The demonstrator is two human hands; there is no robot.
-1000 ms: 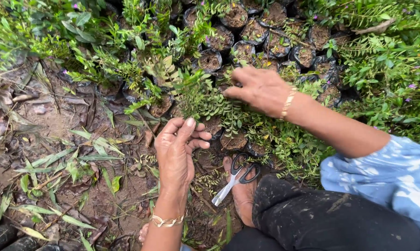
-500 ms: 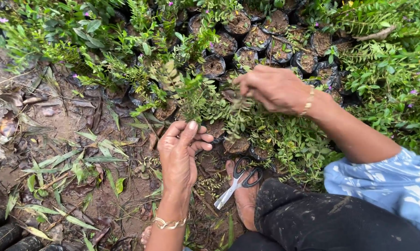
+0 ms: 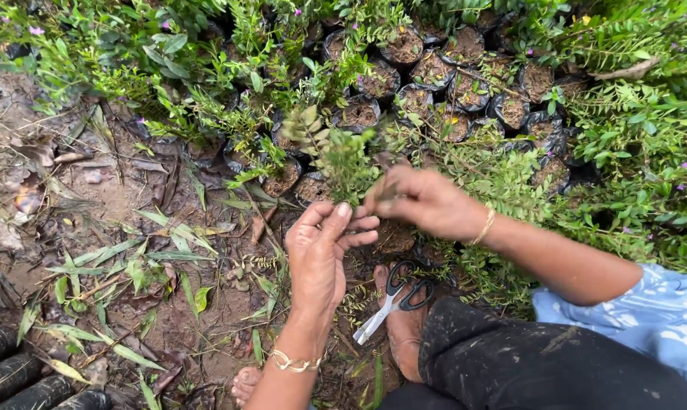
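right hand [image 3: 427,203]: fingers pinched on leafy cutting [image 3: 343,163], stem between fingertips | left hand [image 3: 319,254]: half open, fingertips touching the cutting's base | scissors [image 3: 395,298]: below cutting, on foot

Soft, even daylight; hands perhaps blurred

Black-handled scissors [image 3: 395,298], black seedling bags [image 3: 358,115], green leafy cutting [image 3: 343,156], blue-white sleeve [image 3: 647,319]

I can't make out how my right hand [image 3: 423,201] grips the leafy cutting [image 3: 343,156]; its fingertips blur. My foot [image 3: 400,334] hides part of the scissors [image 3: 395,300]. The black tubes [image 3: 17,376] at lower left run off the frame's edge.
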